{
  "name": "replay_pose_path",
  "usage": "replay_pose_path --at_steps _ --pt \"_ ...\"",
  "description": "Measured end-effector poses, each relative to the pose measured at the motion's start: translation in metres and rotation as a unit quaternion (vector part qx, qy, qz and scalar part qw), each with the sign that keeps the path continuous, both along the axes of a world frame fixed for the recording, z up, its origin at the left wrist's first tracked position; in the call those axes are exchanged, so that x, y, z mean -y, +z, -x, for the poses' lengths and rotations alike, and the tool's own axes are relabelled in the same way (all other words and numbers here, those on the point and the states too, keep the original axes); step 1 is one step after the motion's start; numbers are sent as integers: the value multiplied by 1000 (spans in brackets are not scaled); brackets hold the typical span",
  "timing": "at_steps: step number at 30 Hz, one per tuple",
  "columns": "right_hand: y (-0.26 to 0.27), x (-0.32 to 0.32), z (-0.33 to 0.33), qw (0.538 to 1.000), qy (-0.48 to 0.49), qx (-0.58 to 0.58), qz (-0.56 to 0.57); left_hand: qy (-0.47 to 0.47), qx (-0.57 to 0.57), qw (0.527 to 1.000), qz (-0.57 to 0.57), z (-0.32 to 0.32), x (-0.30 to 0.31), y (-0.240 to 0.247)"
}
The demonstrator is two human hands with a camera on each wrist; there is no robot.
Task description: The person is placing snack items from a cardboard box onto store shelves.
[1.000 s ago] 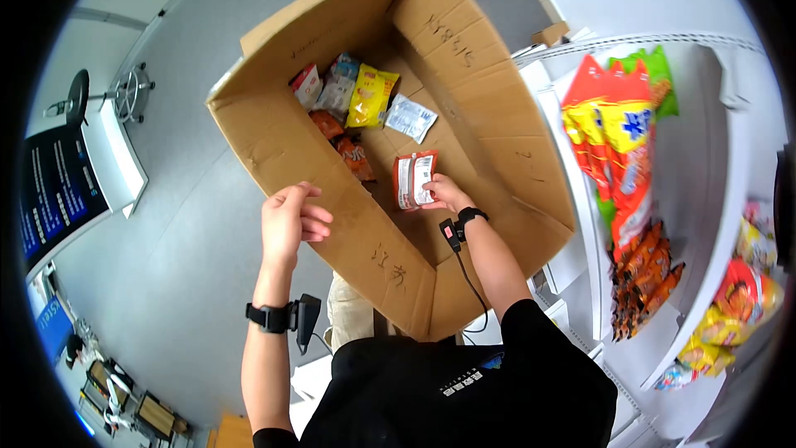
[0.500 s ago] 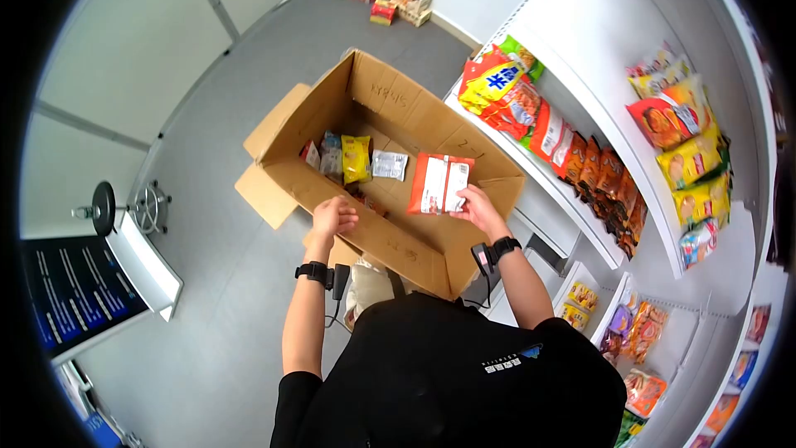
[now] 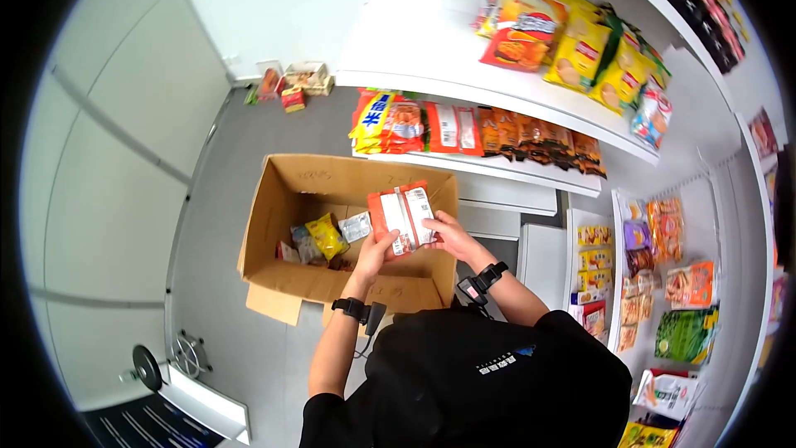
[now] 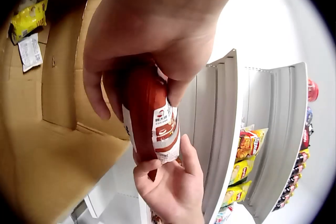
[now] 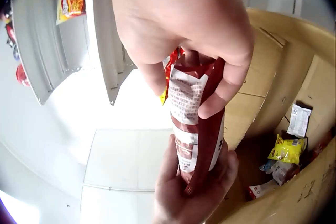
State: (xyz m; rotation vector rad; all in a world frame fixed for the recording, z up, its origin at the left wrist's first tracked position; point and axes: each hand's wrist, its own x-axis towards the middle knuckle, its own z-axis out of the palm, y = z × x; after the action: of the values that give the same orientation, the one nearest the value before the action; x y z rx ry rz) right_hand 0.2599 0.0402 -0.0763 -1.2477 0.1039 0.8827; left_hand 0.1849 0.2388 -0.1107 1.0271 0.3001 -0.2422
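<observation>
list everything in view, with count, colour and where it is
snack packet: one, red and white, held over the box
cardboard box: one, brown, open on the grey floor
loose packets: several, yellow, white, orange, inside the box
shelves: white, beside the box
shelf bags: many, orange, yellow, red, green, on the shelves
small cartons: a few, on the floor by the far wall
wrist cameras: two, black, one per wrist
left hand: grips the packet
right hand: grips the packet

Shop, white shelves (image 3: 464, 87), stocked snack bags (image 3: 531, 29)
</observation>
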Motion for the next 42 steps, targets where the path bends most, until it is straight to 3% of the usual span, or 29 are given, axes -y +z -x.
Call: replay_pose_path --at_steps 4,8,13,19,32,42 --pt "-4 26 8 974 -104 -86 -185 -3 6 997 76 -27 21 9" --pt "-14 43 12 946 -130 -159 -250 -29 16 998 52 -51 45 17" --pt "-9 42 5 948 -183 -148 -215 -84 -2 996 16 -76 66 10" --pt "-38 50 -24 938 -240 -130 -214 -117 -25 979 -163 -75 63 22" --pt "-80 45 -101 922 -273 -121 -244 -71 -88 979 -169 -42 34 6" --pt "-67 32 -128 915 -304 -113 -239 -47 -96 981 -162 -31 23 -3"
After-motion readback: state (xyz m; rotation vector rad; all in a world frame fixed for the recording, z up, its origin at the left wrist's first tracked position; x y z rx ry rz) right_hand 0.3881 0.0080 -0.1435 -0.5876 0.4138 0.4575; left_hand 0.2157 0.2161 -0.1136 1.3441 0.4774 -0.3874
